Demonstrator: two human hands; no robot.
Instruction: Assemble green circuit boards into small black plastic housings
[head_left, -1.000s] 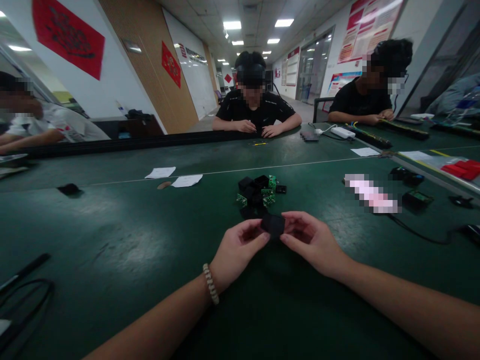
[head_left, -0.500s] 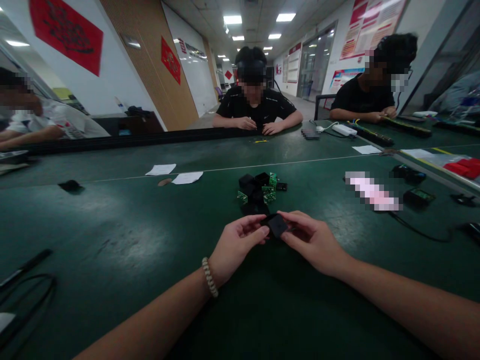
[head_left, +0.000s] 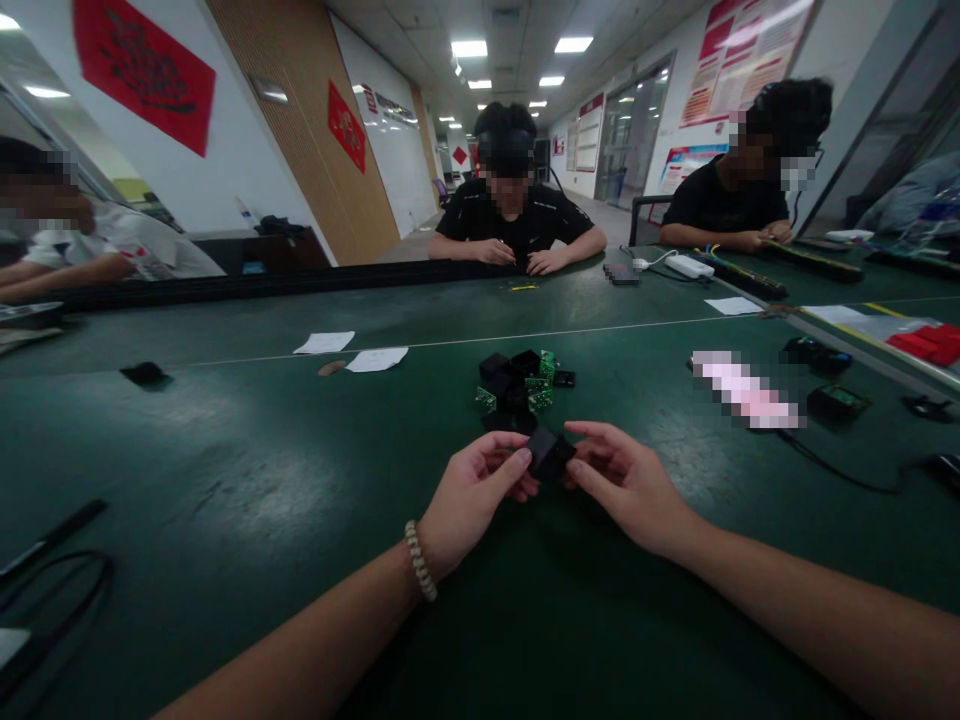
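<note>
- Your left hand point(head_left: 466, 490) is closed on a small black block point(head_left: 547, 453), pinching it between thumb and curled fingers
- Your right hand point(head_left: 634, 485) is half open at the block's right side, the thumb tip at its edge and the index finger reaching out above; whether those fingertips grip it, you cannot tell from this view
- The block sits between your two hands, just on your side of a pile of black housings point(head_left: 510, 378), over the green table point(head_left: 262, 580)
- Green circuit boards point(head_left: 539, 393) lie among the housings, with a small black piece point(head_left: 565, 379) just to their right
- You have a beaded bracelet point(head_left: 420, 561) on your left wrist
- Well off to your right, a black part with a green board point(head_left: 837, 401) lies beyond a blurred pink item point(head_left: 744, 392)
- Two white papers point(head_left: 377, 359) lie left of the pile, and a person in black point(head_left: 517, 225) sits across from you
</note>
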